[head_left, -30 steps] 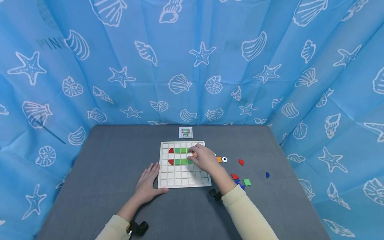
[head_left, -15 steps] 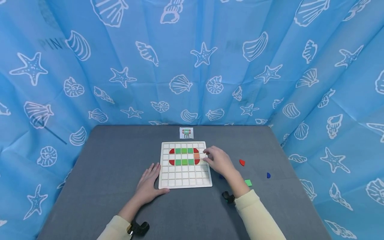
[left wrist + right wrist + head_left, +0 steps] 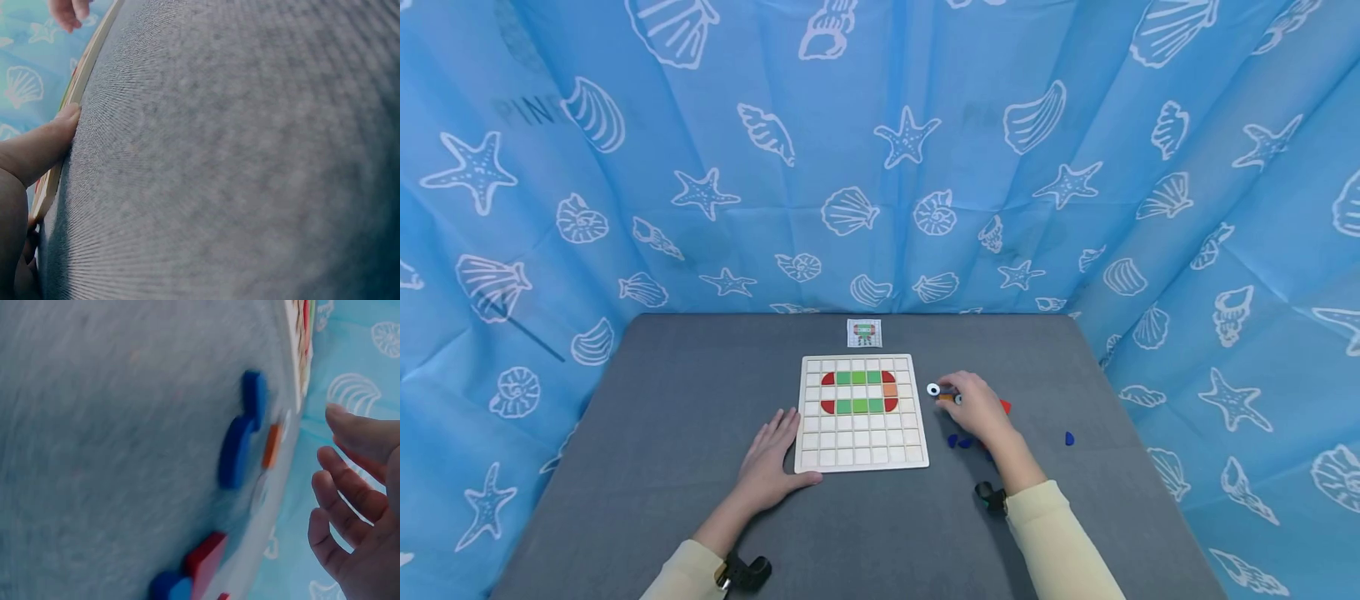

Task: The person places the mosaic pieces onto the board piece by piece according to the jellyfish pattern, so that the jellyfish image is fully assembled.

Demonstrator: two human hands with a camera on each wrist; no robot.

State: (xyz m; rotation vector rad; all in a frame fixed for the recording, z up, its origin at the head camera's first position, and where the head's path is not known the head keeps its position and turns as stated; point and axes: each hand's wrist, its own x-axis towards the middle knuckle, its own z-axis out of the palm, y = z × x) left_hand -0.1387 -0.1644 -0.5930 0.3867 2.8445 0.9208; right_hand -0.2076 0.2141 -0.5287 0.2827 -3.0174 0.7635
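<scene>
A white gridded board [image 3: 846,457] lies on the grey table, with red quarter-circles [image 3: 828,407], green squares [image 3: 859,406] and one orange square [image 3: 890,390] set in its cells. At the board's near left corner rests my left hand [image 3: 769,462], fingers extended along the left side. In the left wrist view its thumb [image 3: 53,140] touches the board's edge. My right hand [image 3: 977,406] hovers over loose pieces right of the board, fingers slightly bent and nothing between them in the right wrist view. Under it lie a loose orange tile [image 3: 272,445] and white eye discs [image 3: 933,389].
Blue rounded pieces [image 3: 966,442] lie just below my right hand, with a red piece [image 3: 1006,407] beside it. Farther right is another blue piece [image 3: 1070,438]. A small printed pattern card [image 3: 864,333] lies behind the board. A blue shell-print curtain [image 3: 880,250] surrounds the table.
My right hand has left the orange square in the board's right part and moved right to the loose pieces. My left hand stays in place.
</scene>
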